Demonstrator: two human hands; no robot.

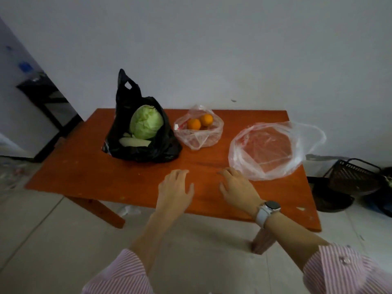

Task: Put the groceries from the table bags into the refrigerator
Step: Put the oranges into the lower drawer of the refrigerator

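Observation:
An orange-brown wooden table (89, 172) carries three bags. At the back left stands a black plastic bag (161, 145) holding a green cabbage (146, 122) and a pale vegetable (134, 142). A small clear bag (199, 136) in the middle holds two oranges (200, 122). To the right lies a larger clear bag (265, 153) that looks empty. My left hand (176, 189) and my right hand (237, 187) hover over the table's front part, fingers relaxed and holding nothing. My right hand is just left of the larger clear bag.
A white wall runs behind the table. A dark doorway or cabinet (48, 107) stands at the left. A black wire basket (352, 177) and dark items sit on the floor at the right. Pale tiled floor (42, 240) spreads in front.

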